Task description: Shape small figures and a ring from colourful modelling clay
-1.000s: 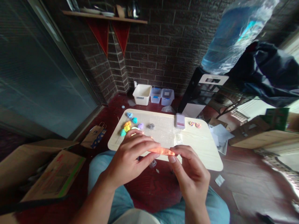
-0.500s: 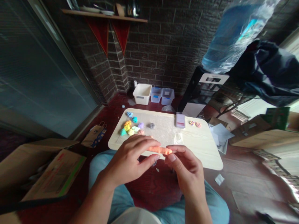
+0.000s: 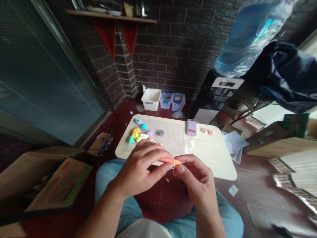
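Orange clay [image 3: 169, 161], rolled into a short log, lies between the person's two hands, above the near edge of a pale wooden board [image 3: 213, 158]. Its long axis runs almost level across the view, dipping slightly to the right, and its narrower end points right. The left hand [image 3: 138, 168] comes in from the left, with its curled fingers over the log's left end and its thumb beneath, clamping that end. The right hand [image 3: 198, 178] closes on the other end from the right, pinching it between forefinger and thumb. The two hands are close together, with only the middle of the log showing between them.

Farther left, a cardboard box [image 3: 56, 181] stands open on the floor, with a paper gift bag [image 3: 101, 143] beyond it. On the board, bubble wrap [image 3: 168, 132] lies under a cluster of clay lumps, from teal [image 3: 131, 139] and yellow [image 3: 135, 133] through blue [image 3: 137, 121], purple [image 3: 149, 132] and grey [image 3: 160, 133]. To their right are a blurred package [image 3: 192, 128] and two tiny clay pieces [image 3: 206, 131] near the far corner. Loose white papers [image 3: 234, 142] lie just past the board's right edge.
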A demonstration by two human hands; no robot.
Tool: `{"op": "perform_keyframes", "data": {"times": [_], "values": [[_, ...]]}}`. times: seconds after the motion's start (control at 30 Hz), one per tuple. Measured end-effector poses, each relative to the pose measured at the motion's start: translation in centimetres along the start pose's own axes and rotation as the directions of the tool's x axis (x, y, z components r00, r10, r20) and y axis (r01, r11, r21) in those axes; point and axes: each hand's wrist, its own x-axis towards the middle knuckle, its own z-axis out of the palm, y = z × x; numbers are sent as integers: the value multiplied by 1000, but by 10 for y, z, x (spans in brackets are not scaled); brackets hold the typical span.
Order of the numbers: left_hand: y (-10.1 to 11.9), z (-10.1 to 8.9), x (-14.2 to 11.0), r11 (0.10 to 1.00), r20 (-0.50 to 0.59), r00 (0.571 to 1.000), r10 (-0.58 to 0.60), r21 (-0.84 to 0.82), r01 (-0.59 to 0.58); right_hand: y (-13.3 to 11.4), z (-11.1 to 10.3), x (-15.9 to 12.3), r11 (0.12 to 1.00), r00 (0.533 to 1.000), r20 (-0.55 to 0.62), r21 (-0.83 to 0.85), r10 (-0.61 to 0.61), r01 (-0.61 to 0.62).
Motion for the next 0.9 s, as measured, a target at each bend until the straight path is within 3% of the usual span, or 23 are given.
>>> {"op": "perform_keyframes", "data": {"times": [0.4,0.9], "values": [[2,2,2,1000,-32,999,4,5,-4,-7,7,-1,989,995,-46,-127,-86,80],[-2,2,-3,999,2,999,-32,-28,32,-6,2,0,995,997,-34,-77,-63,60]]}}
